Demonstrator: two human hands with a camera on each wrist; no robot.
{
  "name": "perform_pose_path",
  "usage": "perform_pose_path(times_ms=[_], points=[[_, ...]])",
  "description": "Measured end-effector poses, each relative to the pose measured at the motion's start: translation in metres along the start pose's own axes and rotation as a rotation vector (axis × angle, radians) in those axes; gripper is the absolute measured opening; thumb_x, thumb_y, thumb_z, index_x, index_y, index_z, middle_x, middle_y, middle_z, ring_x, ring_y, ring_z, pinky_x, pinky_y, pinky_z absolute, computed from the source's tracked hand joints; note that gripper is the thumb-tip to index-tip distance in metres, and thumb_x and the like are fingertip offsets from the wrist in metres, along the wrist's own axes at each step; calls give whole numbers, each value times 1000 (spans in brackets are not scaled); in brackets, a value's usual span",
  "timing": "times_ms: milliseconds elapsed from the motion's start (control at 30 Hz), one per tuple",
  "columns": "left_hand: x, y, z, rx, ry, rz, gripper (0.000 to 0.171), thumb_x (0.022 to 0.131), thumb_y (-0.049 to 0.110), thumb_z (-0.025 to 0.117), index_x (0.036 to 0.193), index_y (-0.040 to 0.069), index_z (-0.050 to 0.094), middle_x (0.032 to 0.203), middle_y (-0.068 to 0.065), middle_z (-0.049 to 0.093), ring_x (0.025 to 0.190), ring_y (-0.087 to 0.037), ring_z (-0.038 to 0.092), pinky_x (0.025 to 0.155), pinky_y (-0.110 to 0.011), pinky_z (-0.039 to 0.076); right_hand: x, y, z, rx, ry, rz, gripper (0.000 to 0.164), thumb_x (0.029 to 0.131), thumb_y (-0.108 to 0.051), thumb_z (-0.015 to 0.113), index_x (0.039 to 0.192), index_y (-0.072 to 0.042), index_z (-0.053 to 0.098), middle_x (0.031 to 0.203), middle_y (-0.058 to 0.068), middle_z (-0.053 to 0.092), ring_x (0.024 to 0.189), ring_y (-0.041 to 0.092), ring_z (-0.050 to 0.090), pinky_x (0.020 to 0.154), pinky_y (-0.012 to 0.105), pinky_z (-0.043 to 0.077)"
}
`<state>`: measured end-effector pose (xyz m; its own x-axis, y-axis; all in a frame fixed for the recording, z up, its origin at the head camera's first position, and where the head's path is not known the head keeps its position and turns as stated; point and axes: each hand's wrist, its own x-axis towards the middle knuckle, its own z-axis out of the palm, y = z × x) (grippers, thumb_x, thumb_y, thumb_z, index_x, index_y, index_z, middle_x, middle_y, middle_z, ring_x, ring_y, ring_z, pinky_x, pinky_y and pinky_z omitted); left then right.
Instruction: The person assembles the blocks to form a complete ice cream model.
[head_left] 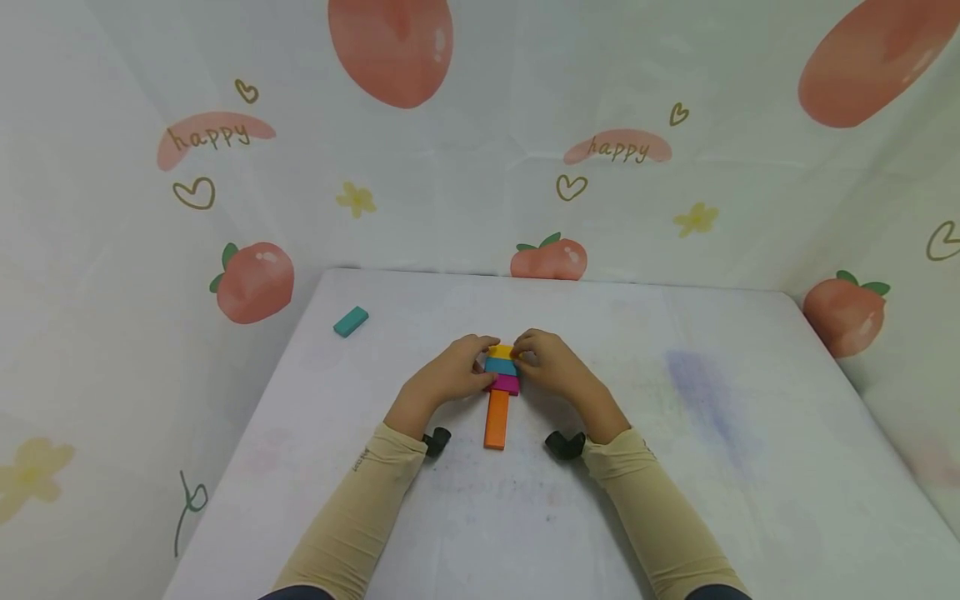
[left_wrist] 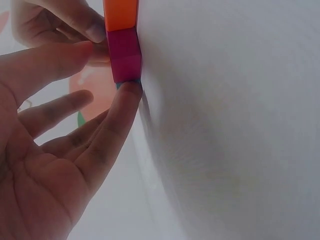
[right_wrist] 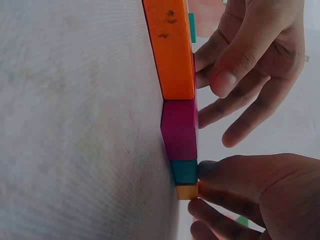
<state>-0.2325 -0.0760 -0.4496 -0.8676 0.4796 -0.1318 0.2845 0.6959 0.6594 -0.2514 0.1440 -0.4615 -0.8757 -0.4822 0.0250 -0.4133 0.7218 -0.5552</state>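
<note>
On the white table lies a row of blocks: a yellow block at the far end, a blue block, then a magenta block. An orange block lies lengthwise at the magenta block's near side. My left hand is at the left ends of the row, its thumb by the magenta block and its forefinger reaching toward the yellow one. At the right ends is my right hand; the right wrist view shows its thumb at the blue block and a fingertip beside the yellow block.
A teal block lies apart at the back left of the table. Black wrist-worn devices hang by both sleeve cuffs. Behind the table hangs a white cloth printed with peaches.
</note>
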Motion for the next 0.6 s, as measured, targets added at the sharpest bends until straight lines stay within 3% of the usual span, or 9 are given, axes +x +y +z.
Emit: perform_pose_path(times_ms=[300, 600], points=[[0, 1, -1, 12, -6, -4, 60, 102, 21, 72, 157, 9, 50, 145, -12, 58, 100, -18, 61, 94, -34, 58, -3, -4, -6, 21, -45, 39, 22, 99, -16, 75, 116, -3, 78, 130, 15, 69, 124, 32, 65, 112, 48, 53], [0, -4, -4, 8, -4, -21, 61, 102, 24, 73, 157, 11, 50, 145, -12, 59, 98, -18, 62, 94, -33, 58, -9, -4, -14, 51, -124, 53, 42, 86, -25, 88, 122, -6, 77, 140, 13, 63, 132, 32, 58, 117, 51, 48]])
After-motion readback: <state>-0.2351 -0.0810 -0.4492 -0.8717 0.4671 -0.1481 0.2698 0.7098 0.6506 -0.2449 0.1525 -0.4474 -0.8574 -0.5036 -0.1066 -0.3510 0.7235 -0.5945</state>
